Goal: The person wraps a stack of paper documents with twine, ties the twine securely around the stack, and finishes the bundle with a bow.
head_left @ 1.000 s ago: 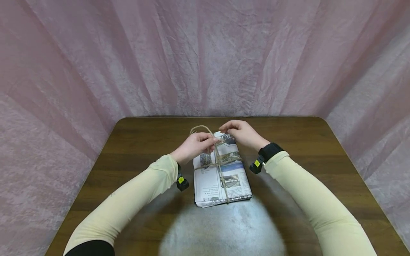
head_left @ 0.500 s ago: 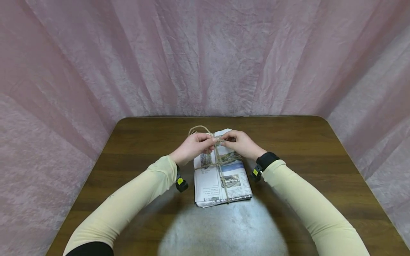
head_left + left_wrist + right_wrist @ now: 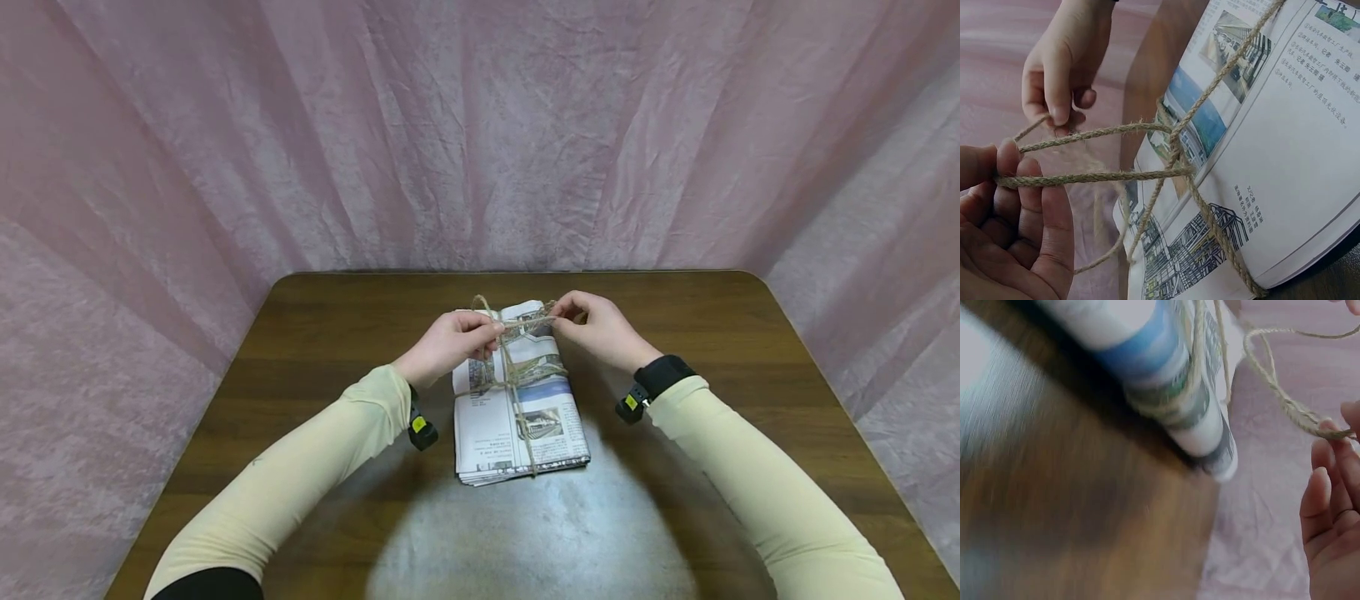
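A folded stack of newspapers (image 3: 487, 437) lies on the table, bound crosswise with jute twine (image 3: 518, 410). Over its far part, my left hand (image 3: 450, 343) pinches strands of the twine that rise from the crossing, as the left wrist view shows with the twine strands (image 3: 1085, 180) drawn taut. Off the stack's far right side, my right hand (image 3: 602, 335) pinches another length, which stretches across to the left hand. In the right wrist view, a loop of twine (image 3: 1282, 397) runs to the fingers of the right hand (image 3: 1338, 515).
The brown wooden table (image 3: 345, 325) has rounded far corners, and bright light falls on its near middle. A pink curtain (image 3: 480, 133) hangs behind and along both sides. Each wrist wears a black band with a small camera.
My right hand came in to the left hand, took hold of the twine, and has drawn it out to the right. The twine loop behind the left hand has grown smaller. The left hand barely moved.
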The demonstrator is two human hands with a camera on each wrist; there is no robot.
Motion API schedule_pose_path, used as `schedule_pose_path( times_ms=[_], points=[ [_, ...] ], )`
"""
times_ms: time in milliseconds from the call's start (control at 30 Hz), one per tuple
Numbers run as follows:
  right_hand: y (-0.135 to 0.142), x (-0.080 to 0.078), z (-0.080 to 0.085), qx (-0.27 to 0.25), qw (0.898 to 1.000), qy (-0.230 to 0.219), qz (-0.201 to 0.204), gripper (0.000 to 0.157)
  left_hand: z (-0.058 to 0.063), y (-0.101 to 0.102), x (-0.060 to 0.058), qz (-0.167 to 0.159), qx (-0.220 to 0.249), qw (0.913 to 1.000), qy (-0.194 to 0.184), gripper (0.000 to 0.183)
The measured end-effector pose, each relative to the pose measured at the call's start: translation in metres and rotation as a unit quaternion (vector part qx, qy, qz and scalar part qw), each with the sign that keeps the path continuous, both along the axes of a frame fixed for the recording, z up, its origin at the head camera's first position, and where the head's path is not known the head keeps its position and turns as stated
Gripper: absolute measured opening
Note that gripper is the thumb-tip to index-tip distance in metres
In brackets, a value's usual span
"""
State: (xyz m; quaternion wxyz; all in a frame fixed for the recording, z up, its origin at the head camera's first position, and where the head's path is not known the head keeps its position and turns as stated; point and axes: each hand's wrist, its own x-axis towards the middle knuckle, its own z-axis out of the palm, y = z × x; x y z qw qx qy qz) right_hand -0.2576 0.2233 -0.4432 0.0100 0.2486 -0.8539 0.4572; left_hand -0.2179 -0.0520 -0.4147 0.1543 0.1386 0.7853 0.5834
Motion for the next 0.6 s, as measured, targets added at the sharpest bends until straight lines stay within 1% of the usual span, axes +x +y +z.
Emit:
schedule_pose_path(
  times_ms=[133,233,333,433,600],
  points=[
    [0.015,0.004,0.007,0.045,0.998,0.049,-0.011,0.013,0.001,0.001,0.001,-0.003,0.007,1.0,-0.006,0.025],
    [0.028,0.006,0.011,0.084,0.993,0.082,-0.024,0.011,0.001,0.002,0.001,-0.008,0.009,0.9999,-0.007,0.026],
    [0.045,0.007,0.01,0.115,0.987,0.107,-0.039,0.011,0.001,0.001,0.001,-0.007,0.011,0.9999,-0.006,0.025],
    [0.066,0.009,0.008,0.125,0.983,0.121,-0.055,0.012,0.0,-0.002,0.001,-0.003,0.013,0.9999,-0.008,0.026],
    [0.091,0.017,0.007,0.12,0.982,0.125,-0.07,0.012,-0.002,-0.005,0.002,0.006,0.015,0.9998,-0.014,0.026]
  ],
)
